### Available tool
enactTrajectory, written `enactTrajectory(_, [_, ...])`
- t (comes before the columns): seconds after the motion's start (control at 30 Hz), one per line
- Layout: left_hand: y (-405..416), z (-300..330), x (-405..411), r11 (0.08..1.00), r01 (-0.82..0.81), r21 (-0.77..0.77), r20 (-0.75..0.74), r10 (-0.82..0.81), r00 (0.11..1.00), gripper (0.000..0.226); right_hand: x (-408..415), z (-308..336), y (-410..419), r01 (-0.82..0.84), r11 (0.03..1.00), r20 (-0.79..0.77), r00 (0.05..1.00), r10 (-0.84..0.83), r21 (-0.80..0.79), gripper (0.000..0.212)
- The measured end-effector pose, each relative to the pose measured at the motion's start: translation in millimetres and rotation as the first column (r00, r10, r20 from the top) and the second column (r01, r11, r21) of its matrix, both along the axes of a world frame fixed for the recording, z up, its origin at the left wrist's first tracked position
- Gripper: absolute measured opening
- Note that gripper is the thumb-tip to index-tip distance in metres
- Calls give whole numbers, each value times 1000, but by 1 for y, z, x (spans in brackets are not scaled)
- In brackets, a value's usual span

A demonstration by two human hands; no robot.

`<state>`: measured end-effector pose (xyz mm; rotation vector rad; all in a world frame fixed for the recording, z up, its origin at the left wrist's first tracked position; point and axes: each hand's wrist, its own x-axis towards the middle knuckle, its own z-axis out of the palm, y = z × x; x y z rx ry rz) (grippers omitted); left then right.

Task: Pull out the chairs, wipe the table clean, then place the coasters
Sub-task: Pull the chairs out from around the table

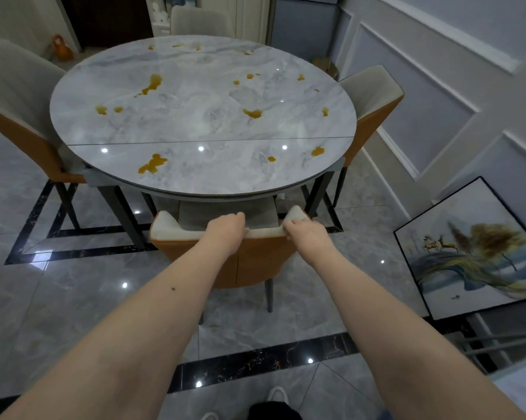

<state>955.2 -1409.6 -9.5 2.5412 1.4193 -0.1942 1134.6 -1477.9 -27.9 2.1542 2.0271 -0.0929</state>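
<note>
A round grey marble table [195, 128] fills the middle of the view, with several orange-brown spills [152, 164] on its top. The near chair [255, 262], orange-backed with a pale cushion, stands tucked against the table's front edge. My left hand [225, 230] grips the top of its backrest near the middle. My right hand [304, 234] grips the same rim near its right corner. No cloth or coasters are in view.
Three more chairs stand around the table: one at the left [16, 110], one at the right [370, 98], one at the far side [201, 21]. A framed picture [473, 253] leans against the right wall. Glossy tiled floor [74, 298] lies behind the near chair.
</note>
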Motion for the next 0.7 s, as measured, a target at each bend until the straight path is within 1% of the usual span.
enactTrajectory(0.07, [2,7,27,999,43,4,-6,-43,999,26,27,5,-2,-10,1000,2,1000,10,13,31])
enactTrajectory(0.17, [8,16,78,998,67,-9,-16,-67,998,26,80,15,-9,25,999,5,1000,-25,40,42])
enactTrajectory(0.3, [17,19,163,994,110,-4,-13,-110,994,28,163,27,-13,77,996,-8,997,-77,54,35])
enactTrajectory(0.37, [18,18,214,990,140,-8,-4,-140,990,29,208,31,-13,113,992,-19,994,-112,59,38])
enactTrajectory(0.47, [13,26,294,983,182,-34,-43,-183,982,28,279,39,-14,165,985,-40,986,-163,43,35])
enactTrajectory(0.57, [12,32,363,979,196,-52,9,-196,981,26,345,48,-13,204,978,-48,978,-202,47,36])
enactTrajectory(0.63, [17,35,396,975,223,-24,24,-222,975,25,378,54,-10,246,968,-57,968,-243,55,39])
enactTrajectory(0.7, [29,37,431,978,210,-16,42,-209,977,25,414,57,-5,271,962,-65,961,-268,43,40])
